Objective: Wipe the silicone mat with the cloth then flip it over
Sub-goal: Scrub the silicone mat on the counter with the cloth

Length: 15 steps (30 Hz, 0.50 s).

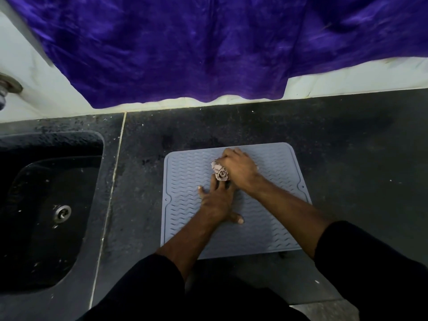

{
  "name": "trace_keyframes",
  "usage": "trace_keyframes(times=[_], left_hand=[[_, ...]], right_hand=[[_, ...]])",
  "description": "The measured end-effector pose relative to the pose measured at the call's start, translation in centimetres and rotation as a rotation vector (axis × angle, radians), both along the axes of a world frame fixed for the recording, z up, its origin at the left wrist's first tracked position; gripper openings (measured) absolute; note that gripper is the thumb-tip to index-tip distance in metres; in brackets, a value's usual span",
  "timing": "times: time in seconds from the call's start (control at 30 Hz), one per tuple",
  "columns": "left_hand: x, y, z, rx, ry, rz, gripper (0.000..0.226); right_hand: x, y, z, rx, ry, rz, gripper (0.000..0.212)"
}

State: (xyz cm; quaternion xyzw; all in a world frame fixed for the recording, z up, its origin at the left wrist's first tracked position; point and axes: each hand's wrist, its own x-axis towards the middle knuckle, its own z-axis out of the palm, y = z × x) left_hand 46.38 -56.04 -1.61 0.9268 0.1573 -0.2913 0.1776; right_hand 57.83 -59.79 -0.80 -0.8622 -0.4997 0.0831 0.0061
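A grey-blue silicone mat (273, 230) with wavy ridges lies flat on the dark counter. My right hand (240, 167) grips a bunched, pale patterned cloth (220, 173) and holds it against the mat's upper middle. My left hand (217, 201) lies flat on the mat just below the cloth, fingers spread and thumb out to the right. Both forearms cross the mat's lower half and hide part of it.
A dark sink (46, 209) with a metal drain (62, 212) sits to the left, beyond a counter seam. A purple cloth (185, 47) hangs over the white wall at the back. A tap fitting (7, 85) shows at the far left.
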Motion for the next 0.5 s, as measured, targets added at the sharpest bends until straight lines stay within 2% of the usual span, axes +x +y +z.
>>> trace_keyframes(times=[0.13,0.23,0.37,0.5], left_hand=[[0.0,0.0,0.2,-0.004,-0.008,0.011,0.129],[0.0,-0.1,0.5,-0.008,-0.016,0.016,0.129],[0.0,0.0,0.5,0.0,-0.004,0.002,0.128],[0.0,-0.1,0.4,0.011,-0.001,0.003,0.127]], right_hand=[[1.7,-2.1,0.1,-0.06,0.005,-0.137,0.046],[2.9,-2.7,0.5,0.001,0.013,-0.251,0.04],[2.5,-0.2,1.2,0.147,0.025,-0.151,0.034],[0.9,1.6,0.5,0.014,-0.019,-0.004,0.042]])
